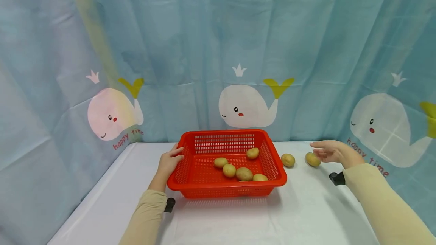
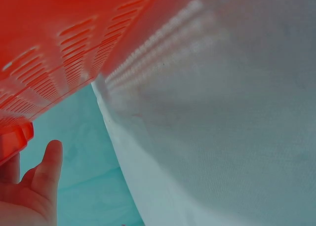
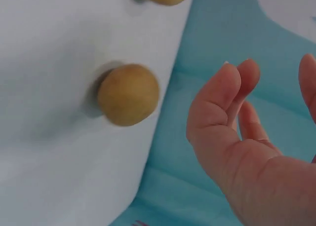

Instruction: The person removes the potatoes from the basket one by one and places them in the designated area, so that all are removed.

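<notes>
A red plastic basket point(image 1: 228, 185) with slotted walls stands on the white table, several potatoes inside, such as one potato point(image 1: 244, 174) near its front wall. My left hand point(image 1: 167, 163) is at the basket's left rim, holding it with fingers laid over the edge. The left wrist view shows one digit point(image 2: 52, 162) sticking out apart from the red rim. To the right of the basket lie two more potatoes, one nearer it point(image 1: 288, 160) and one farther right point(image 1: 312, 159). My right hand point(image 1: 335, 152) hovers by the farther potato, fingers loosely bent, holding nothing.
A white cloth point(image 1: 225, 222) covers the table. Behind it hangs a light blue curtain point(image 1: 190, 48) printed with whales, meeting the table's back edge close behind the basket. Small black devices, one on the left wrist point(image 1: 170, 205) and one on the right point(image 1: 337, 179), stick out at the sleeves.
</notes>
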Motion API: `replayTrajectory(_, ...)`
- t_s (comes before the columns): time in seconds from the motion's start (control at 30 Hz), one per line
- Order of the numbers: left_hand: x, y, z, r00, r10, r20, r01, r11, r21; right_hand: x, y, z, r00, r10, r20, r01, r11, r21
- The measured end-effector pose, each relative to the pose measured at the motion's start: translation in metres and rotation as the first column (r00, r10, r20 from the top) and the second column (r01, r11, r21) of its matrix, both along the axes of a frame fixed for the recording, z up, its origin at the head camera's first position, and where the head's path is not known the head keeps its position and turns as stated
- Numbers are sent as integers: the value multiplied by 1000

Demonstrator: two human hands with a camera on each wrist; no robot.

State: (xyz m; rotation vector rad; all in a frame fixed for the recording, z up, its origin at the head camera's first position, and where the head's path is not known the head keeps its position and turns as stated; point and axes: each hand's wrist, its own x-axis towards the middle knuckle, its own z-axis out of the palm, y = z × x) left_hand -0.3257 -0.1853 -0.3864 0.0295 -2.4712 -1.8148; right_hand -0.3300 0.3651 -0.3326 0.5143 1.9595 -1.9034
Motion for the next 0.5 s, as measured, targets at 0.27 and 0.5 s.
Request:
replayTrajectory(0.27,-1,-1,-1,1000,6,-15,-6,1000,-12,-3,-28,25,996,87,-34,-88,996,-18)
replayTrajectory(0.5,0,0,1,1000,-5,2,5,1000,3,-5,-57,42,986,149,-77,-154,986,-60)
